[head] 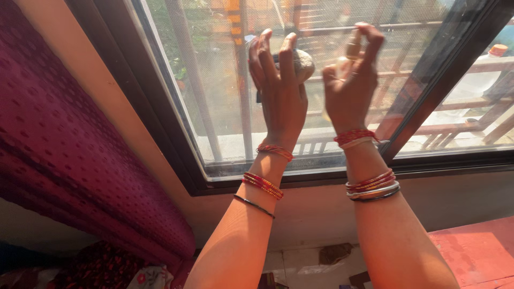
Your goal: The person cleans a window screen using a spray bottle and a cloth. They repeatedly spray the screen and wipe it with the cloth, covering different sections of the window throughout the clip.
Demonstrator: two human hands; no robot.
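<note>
Both my arms are raised in front of a window with a mesh screen (214, 80). My left hand (278, 91) presses a crumpled grey cloth (303, 64) against the screen, fingers wrapped over it. My right hand (350, 80) is beside it, blurred, fingers curled around a small pale object (353, 51) that I cannot identify. Red and silver bangles ring both wrists.
A dark window frame (428, 91) divides the screen from a glass pane on the right. A maroon curtain (69, 139) hangs at the left. A red surface (476, 251) lies at the lower right. Outside are railings and a white container.
</note>
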